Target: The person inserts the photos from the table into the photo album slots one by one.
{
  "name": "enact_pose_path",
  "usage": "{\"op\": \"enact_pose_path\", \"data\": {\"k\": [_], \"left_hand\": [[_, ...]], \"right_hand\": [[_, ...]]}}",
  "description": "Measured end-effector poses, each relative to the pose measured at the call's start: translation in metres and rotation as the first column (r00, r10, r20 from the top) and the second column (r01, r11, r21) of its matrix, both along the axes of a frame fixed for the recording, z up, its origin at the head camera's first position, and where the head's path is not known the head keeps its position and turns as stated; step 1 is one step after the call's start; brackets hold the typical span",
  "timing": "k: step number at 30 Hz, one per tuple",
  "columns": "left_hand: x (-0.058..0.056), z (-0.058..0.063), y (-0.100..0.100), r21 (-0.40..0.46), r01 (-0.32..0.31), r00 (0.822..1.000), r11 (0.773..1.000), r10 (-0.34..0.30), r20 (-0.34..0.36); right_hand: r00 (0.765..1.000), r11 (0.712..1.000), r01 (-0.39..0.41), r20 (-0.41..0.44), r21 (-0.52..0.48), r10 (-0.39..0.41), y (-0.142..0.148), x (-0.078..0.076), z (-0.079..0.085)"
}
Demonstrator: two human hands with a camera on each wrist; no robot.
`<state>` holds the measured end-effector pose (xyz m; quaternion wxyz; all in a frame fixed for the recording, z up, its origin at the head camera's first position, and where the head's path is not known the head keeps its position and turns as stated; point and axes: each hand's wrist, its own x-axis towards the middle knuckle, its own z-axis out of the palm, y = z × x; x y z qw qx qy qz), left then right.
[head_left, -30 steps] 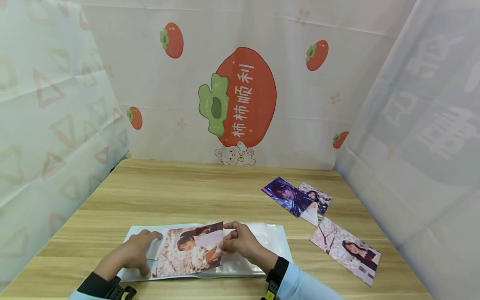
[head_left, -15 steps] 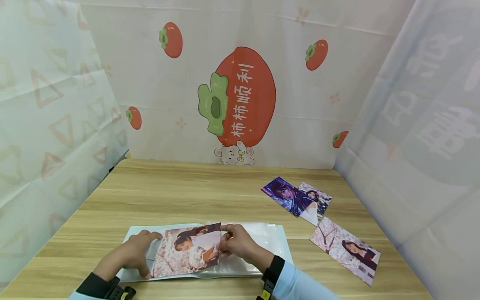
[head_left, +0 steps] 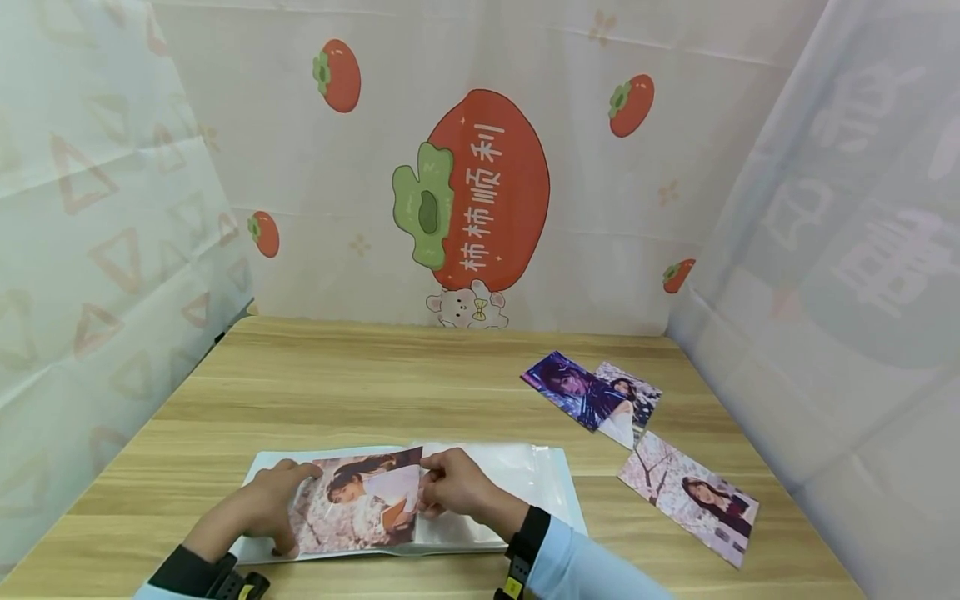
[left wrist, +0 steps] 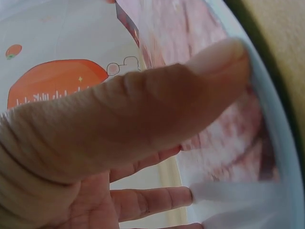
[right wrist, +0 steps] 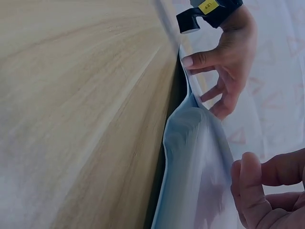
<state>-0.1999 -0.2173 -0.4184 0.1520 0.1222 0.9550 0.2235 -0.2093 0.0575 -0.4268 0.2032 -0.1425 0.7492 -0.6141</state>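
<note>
A light-blue photo album [head_left: 564, 487] with clear plastic sleeves lies spread near the table's front. Over its left page is a photo [head_left: 360, 508] of a person among pink blossoms, its left part reaching to the left hand. My right hand [head_left: 457, 487] pinches the photo's right edge. My left hand [head_left: 266, 504] rests on the left page with thumb and fingers spread. The left thumb [left wrist: 143, 114] lies straight across the pink photo in the left wrist view, fingertips at the clear sleeve [left wrist: 238, 202]. In the right wrist view the album's blue edge [right wrist: 167, 138] bows upward.
Several more photos lie at the right of the wooden table [head_left: 360, 375]: a purple one [head_left: 573, 390] overlapping a photo with a dark-haired person [head_left: 637, 396], and a pink blossom photo [head_left: 690, 496] nearer. Printed cloth [head_left: 585, 183] hangs behind and at both sides.
My right hand has moved left with the photo, whose left end now lies farther under the left hand's span. The left hand stays nearly in place.
</note>
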Motion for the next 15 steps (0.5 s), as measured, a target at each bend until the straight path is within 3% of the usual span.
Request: {"op": "enact_pose_path", "data": {"k": [15], "left_hand": [[-0.001, -0.003, -0.004, 0.041, 0.014, 1.000, 0.999, -0.015, 0.004]], "right_hand": [[0.999, 0.998, -0.050, 0.017, -0.041, 0.051, -0.016, 0.007, 0.001]]}}
